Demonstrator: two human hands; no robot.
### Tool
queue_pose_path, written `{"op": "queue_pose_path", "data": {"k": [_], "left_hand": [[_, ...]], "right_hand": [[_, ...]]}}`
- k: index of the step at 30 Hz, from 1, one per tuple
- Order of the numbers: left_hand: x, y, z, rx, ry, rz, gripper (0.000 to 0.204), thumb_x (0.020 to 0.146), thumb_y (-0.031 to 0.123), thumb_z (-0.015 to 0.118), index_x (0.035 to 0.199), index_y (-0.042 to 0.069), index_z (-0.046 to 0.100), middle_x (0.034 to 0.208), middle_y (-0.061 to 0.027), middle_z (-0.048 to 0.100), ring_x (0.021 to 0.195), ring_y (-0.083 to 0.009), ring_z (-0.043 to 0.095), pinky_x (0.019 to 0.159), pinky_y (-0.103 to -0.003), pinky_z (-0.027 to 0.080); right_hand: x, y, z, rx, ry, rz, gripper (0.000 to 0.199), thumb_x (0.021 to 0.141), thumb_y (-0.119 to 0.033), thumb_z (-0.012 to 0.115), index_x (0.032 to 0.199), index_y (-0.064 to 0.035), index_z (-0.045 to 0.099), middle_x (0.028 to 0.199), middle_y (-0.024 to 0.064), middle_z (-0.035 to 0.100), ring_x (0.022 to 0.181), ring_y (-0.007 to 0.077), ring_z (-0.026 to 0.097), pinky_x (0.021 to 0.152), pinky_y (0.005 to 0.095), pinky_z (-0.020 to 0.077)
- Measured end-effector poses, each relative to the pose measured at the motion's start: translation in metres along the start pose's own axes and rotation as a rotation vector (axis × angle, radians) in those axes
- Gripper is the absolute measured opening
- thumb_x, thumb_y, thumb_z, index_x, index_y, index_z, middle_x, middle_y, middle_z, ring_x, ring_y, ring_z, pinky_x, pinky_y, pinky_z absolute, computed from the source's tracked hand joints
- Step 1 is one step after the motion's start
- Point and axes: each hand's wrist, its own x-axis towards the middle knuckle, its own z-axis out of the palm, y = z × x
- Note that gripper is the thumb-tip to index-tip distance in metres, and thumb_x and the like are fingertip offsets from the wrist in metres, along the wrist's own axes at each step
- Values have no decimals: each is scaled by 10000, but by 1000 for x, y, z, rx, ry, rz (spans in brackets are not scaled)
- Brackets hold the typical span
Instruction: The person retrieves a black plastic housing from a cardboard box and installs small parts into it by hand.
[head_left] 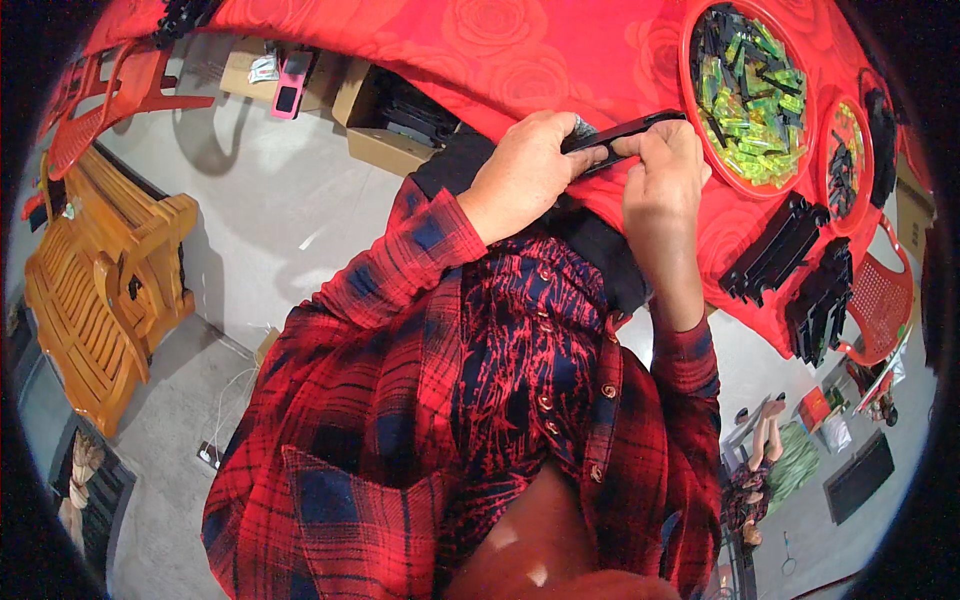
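Note:
Both hands grip a long, narrow black plastic part point(640, 124) above the near edge of the red-covered table. My left hand point(525, 172) is closed round its left end, thumb along the top. My right hand point(662, 170) pinches the part near its right end, fingers bent; what lies under those fingertips is hidden. To the right of my right hand is a round red tray point(693, 95) filled with small yellow-green and black pieces. Several similar long black parts point(775, 250) lie stacked at the table's right edge, with more black parts point(822, 300) beside them.
A smaller red tray point(858, 215) with small dark pieces stands farther right. Left of the table, a cardboard box point(385, 150) holds black parts. A wooden bench point(90, 300), a red plastic chair point(110, 105) and another red chair point(885, 300) stand around. Another person point(750, 490) is at lower right.

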Motion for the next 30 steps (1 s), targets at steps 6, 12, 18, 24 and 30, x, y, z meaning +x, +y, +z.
{"op": "queue_pose_path", "data": {"k": [6, 12, 18, 24, 30], "left_hand": [[3, -14, 3, -142, 31, -71, 200, 883, 165, 722, 895, -1, 611, 722, -8, 560, 704, -83, 494, 629, -288, 444], [1, -18, 3, -163, 67, 24, 191, 889, 161, 718, 900, 5, 609, 747, 7, 554, 720, -70, 486, 640, -266, 436], [-4, -15, 2, -260, 70, -44, 188, 891, 168, 718, 893, 19, 603, 728, 31, 534, 704, -66, 474, 627, -262, 421], [-6, -9, -8, -266, -24, -95, 185, 914, 191, 695, 887, 31, 606, 736, 54, 527, 710, -47, 465, 623, -247, 405], [-9, -20, -4, -412, -38, -121, 184, 916, 191, 698, 901, 24, 623, 764, 77, 547, 739, -38, 479, 663, -226, 412]], "right_hand": [[0, -5, -2, 139, 145, -56, 244, 755, 74, 558, 932, -34, 687, 936, 125, 585, 988, 313, 542, 845, 405, 410], [11, 13, 15, 35, 459, 61, 297, 968, -76, 519, 1252, 6, 547, 1006, 173, 612, 926, 315, 559, 856, 396, 464], [15, 3, 18, 477, 215, 333, 308, 1007, -154, 497, 1270, 4, 521, 998, 200, 662, 914, 245, 646, 834, 378, 489], [18, -6, 17, 306, 250, 287, 290, 985, -129, 511, 1248, -9, 542, 935, 189, 668, 870, 301, 653, 812, 422, 482], [13, -6, 19, 250, 215, 220, 301, 968, -143, 529, 1245, -31, 565, 1011, 168, 668, 927, 336, 622, 911, 423, 384]]}}
